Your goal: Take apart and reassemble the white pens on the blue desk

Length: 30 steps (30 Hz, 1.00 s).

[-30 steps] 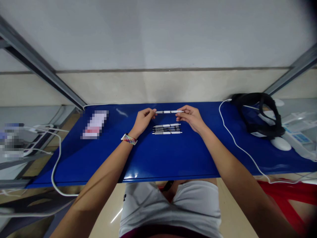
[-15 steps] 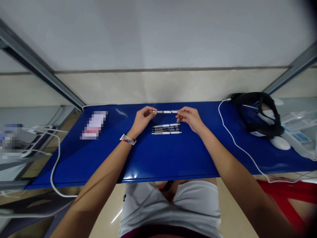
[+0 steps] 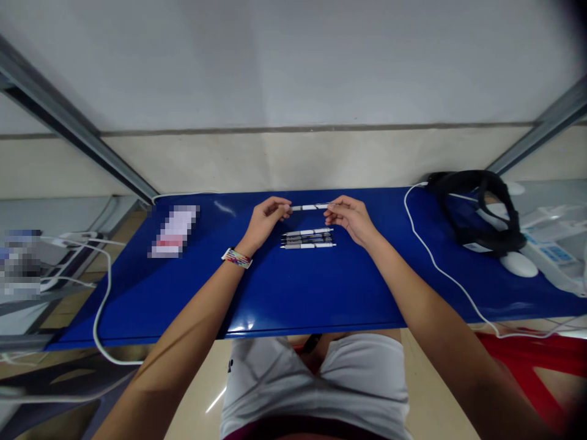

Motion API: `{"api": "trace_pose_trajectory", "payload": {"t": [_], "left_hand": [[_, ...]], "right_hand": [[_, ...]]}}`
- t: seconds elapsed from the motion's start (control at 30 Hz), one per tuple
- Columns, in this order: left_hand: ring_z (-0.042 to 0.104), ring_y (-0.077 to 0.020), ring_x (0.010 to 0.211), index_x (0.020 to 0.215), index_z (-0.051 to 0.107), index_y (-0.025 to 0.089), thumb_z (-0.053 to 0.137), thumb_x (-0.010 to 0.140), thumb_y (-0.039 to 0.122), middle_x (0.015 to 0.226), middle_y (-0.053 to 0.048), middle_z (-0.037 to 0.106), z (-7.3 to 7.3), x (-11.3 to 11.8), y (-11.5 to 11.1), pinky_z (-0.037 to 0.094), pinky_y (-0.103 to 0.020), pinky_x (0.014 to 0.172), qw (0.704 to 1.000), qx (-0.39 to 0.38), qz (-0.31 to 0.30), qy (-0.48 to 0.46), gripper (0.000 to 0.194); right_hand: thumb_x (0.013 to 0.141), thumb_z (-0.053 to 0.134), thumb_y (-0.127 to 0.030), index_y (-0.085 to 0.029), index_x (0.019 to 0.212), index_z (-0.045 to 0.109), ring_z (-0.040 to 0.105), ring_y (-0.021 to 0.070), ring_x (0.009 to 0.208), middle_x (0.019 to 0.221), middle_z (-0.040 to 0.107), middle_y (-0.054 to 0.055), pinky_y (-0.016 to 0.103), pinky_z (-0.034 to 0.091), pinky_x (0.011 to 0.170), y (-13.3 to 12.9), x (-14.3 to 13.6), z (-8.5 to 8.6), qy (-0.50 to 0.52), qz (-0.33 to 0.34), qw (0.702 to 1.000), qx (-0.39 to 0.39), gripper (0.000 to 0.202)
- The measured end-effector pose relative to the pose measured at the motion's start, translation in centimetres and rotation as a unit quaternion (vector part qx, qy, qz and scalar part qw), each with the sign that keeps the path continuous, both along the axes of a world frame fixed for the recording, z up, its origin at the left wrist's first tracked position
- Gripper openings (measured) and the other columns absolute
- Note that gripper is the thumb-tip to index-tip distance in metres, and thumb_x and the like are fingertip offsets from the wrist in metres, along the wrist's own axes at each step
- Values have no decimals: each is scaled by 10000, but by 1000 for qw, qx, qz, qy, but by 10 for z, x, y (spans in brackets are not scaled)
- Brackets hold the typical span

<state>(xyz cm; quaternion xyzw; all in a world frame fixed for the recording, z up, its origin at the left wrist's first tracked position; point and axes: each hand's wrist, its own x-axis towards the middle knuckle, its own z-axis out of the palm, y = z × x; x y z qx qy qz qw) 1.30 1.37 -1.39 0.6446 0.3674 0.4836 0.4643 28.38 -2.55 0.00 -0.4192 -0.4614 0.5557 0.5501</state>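
White pen with a dark band (image 3: pixel 312 208) spans both hands, toward the far side of the blue table (image 3: pixel 298 287); can't tell if it touches the surface. Left hand (image 3: pixel 268 217): thumb and fingertips pinched on its left end. Right hand (image 3: pixel 349 215): same pinch, right end. Row of pens (image 3: pixel 308 238) lies just nearer the person, tips left. Black headset (image 3: pixel 507 241) at right, beyond white cable (image 3: pixel 430 261).

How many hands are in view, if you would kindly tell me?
2: the left hand, at one end of the held pen, and the right hand, at its other end. Neither is hidden.
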Motion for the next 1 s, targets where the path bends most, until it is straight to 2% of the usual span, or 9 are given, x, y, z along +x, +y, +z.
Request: {"api": "trace_pose_trajectory", "payload": {"t": [0.1,0.23,0.4,0.57,0.7,0.77,0.93,1.0], "left_hand": [[693,-162,781,1102,773,184,742,975,477,869,-61,770,-1,1,0,540,-309,764,1000,-7,-2,-2,321],[721,-179,931,1151,772,204,887,846,364,1061,-72,791,0,1,-1,550,-311,851,999,37,7,14,363],[706,-171,796,1150,768,184,702,1004,486,871,-64,780,1,1,-1,547,-316,780,1000,-3,2,14,342],[741,-204,971,1162,773,201,861,859,348,1053,-76,803,0,0,0,557,-341,897,999,37,7,23,349],[722,-180,840,1146,781,183,732,978,441,917,-72,798,1,1,-2,550,-324,808,1000,7,-3,20,312],[716,-177,807,1129,782,177,722,986,460,875,-69,793,2,1,-2,549,-322,792,1000,2,-5,19,322],[765,-229,990,1096,782,187,837,893,406,1008,-91,817,1,2,-1,570,-359,898,1000,19,2,8,304],[765,-229,995,1085,785,189,853,877,397,1019,-92,818,0,2,-1,571,-364,912,1000,20,5,9,302]], "right_hand": [[685,985,-490,-210,826,763,719,189,682,786,779,56,362,626,718,0,0,0,5,0,1000,1,385],[699,977,-488,-213,833,761,719,187,692,794,780,52,360,624,726,0,0,0,5,-1,1000,3,374],[706,978,-495,-216,836,756,717,187,690,791,776,48,372,628,737,0,0,-1,0,1,1000,4,380],[702,981,-495,-216,836,753,722,191,694,799,779,51,373,630,735,0,0,-1,3,3,1000,6,384],[710,976,-496,-217,845,758,718,186,697,800,775,49,367,627,740,0,0,-1,2,3,1000,9,379],[709,976,-501,-219,845,756,717,187,699,799,773,47,369,626,741,0,1,-2,0,3,1000,8,382],[710,980,-495,-224,840,752,720,191,703,798,774,45,375,629,747,0,2,-2,3,1,1000,8,377],[712,978,-493,-223,841,753,719,190,700,799,774,46,373,627,744,0,2,-2,4,1,1000,9,374]]}}
